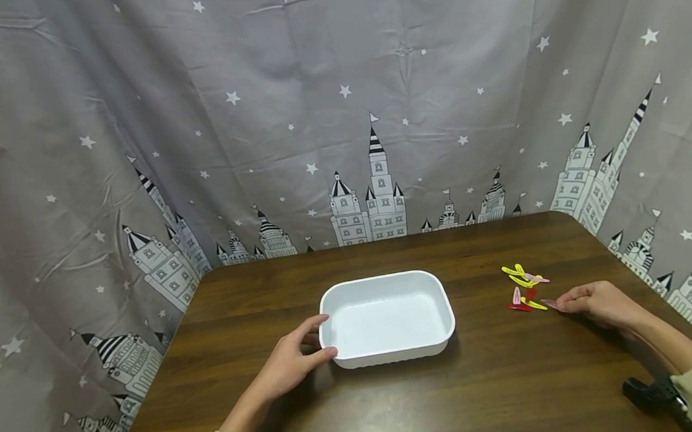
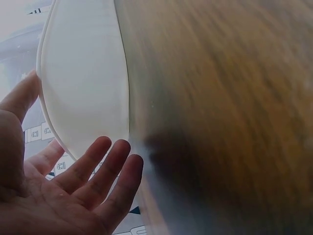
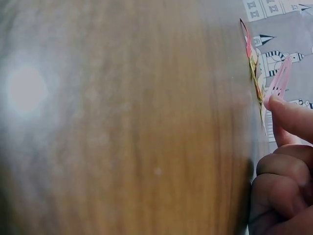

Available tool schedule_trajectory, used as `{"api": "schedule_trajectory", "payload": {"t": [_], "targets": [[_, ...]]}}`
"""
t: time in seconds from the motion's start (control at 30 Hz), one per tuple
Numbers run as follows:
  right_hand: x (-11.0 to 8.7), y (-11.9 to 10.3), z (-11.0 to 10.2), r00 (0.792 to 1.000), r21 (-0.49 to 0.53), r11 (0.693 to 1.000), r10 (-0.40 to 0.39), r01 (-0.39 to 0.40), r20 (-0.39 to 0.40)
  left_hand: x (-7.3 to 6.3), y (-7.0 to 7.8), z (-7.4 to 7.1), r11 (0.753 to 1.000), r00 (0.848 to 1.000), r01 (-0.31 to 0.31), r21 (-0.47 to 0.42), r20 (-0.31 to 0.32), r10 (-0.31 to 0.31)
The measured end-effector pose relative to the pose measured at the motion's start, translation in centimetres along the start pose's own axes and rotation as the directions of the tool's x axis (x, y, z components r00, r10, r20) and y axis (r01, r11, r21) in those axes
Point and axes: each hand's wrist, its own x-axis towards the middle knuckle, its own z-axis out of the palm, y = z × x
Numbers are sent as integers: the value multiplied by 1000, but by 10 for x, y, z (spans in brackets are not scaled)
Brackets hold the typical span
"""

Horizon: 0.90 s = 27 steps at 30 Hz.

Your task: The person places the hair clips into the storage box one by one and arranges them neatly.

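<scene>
Between thumb and fingertips, my right hand (image 1: 595, 303) pinches a pink snap hair clip (image 3: 280, 81), its free end pointing away from the fingers. Just left of that hand lies a loose group of snap hair clips: yellow ones (image 1: 521, 281), red ones (image 1: 519, 308) and pink ones (image 1: 516, 295). A white rectangular tray (image 1: 387, 353) with rounded corners stands at mid-table. My left hand (image 1: 289, 359) rests at its left end, thumb at the near corner and index finger on the rim. In the left wrist view the other fingers lie loosely along the tray's wall.
The dark brown wooden table (image 1: 482, 393) ends at the back against a grey curtain (image 1: 268, 115) printed with stars and castles. Black wrist bands (image 1: 648, 392) show at the cuffs.
</scene>
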Motion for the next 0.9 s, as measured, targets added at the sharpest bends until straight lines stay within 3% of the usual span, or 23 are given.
{"api": "schedule_trajectory", "payload": {"t": [0.3,0.7,0.9], "targets": [[1,-9,-2,1000,6,1000,-19,19,6,0,1,0,1000,1000,12,-7,-6,-12],[6,-34,0,993,-119,987,-114,109,-39,-2,3,5,999,997,33,-41,-71,-36],[8,-46,3,989,-82,988,-136,132,-49,-4,2,5,997,994,47,-53,-93,-52]]}}
